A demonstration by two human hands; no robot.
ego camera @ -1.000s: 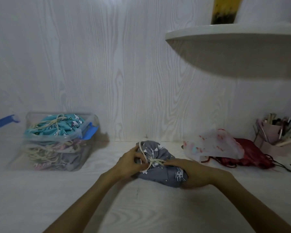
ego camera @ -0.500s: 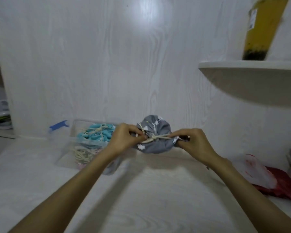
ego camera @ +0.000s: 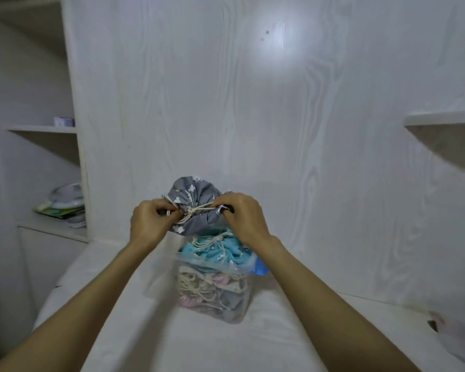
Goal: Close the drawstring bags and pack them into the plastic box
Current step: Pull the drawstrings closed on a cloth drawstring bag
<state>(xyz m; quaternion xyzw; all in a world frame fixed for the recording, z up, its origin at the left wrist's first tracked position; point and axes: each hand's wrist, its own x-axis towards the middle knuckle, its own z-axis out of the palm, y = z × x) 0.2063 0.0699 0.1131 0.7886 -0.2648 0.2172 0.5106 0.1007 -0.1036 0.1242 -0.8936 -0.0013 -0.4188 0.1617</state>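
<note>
A grey drawstring bag [ego camera: 192, 196] with white prints hangs in the air right above the clear plastic box [ego camera: 212, 304]. Its cream cord is pulled tight and knotted at the middle. My left hand [ego camera: 152, 222] grips the bag's left side and cord. My right hand [ego camera: 243, 217] grips the bag's right side. The box stands on the white table, filled with several closed bags; a turquoise bag [ego camera: 220, 249] lies on top and rises above the rim.
A blue lid clip [ego camera: 261, 268] sticks out at the box's right. Shelves on the left hold a stack of dishes and papers [ego camera: 65, 204]. A white shelf [ego camera: 440, 120] juts from the wall at right. Pale fabric [ego camera: 457, 331] lies at the table's right edge.
Both hands have lifted the grey bag off the table and carried it left, from the table's middle to just above the plastic box. The view has swung left with it.
</note>
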